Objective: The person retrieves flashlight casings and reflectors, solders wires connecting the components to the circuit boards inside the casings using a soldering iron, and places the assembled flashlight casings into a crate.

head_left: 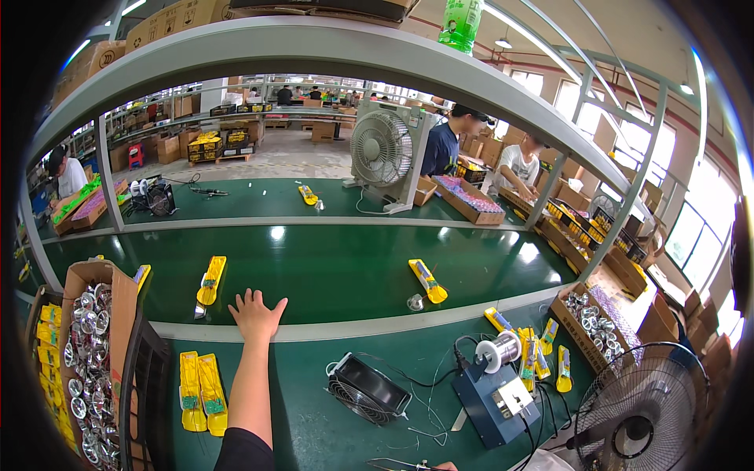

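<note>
Left grip (259, 315) splays wide, empty; a stray sweep could knock the yellow flashlight casing (210, 281) at its ten o'clock; right grip (446, 466), can't tell.

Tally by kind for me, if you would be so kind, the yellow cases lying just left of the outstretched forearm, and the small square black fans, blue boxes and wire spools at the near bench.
Yellow cases: 2
Small black fan: 1
Blue box: 1
Wire spool: 1
Total: 5
</note>
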A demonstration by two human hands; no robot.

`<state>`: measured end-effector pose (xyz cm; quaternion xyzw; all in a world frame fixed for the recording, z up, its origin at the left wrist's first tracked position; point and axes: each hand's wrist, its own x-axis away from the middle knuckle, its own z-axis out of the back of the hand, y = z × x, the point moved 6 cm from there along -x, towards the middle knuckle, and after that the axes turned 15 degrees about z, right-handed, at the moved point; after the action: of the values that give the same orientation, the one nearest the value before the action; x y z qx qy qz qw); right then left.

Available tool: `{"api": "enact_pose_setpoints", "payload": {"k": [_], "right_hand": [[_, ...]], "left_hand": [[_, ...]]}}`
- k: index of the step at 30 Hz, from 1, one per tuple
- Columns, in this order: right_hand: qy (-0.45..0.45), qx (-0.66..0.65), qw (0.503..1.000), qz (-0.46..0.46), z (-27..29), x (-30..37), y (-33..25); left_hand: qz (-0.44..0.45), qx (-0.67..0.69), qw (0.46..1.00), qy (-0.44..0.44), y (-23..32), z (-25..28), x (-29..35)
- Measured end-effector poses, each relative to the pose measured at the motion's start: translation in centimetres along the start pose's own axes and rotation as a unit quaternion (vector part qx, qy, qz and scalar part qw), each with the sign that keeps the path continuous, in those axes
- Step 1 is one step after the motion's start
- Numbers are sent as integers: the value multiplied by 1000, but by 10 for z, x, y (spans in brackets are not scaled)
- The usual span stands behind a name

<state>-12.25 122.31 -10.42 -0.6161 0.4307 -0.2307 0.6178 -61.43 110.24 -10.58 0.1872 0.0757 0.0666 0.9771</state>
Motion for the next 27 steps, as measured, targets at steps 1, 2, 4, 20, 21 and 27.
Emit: {"api": "enact_pose_setpoints", "payload": {"k": [1,2,4,20,21,27], "right_hand": [[2,3,1000,-6,0,0,-1],[4,6,1000,-11,0,0,-1],[2,14,1000,-16,1,-1,-3],[-7,-2,1000,-17,5,2,8],[-9,-5,1000,-18,5,2,8],[-15,-10,1000,4,1,0,3]], "left_hand": [[2,-3,1000,-3,0,0,0],[4,-6,1000,-5,0,0,0],[7,-11,1000,-8,-1,-1,0],[27,-39,998,-41,-2,1,-1],[21,-35,998,-40,-2,0,-1],[-24,-4,998,-51,-1,-8,-6]]}}
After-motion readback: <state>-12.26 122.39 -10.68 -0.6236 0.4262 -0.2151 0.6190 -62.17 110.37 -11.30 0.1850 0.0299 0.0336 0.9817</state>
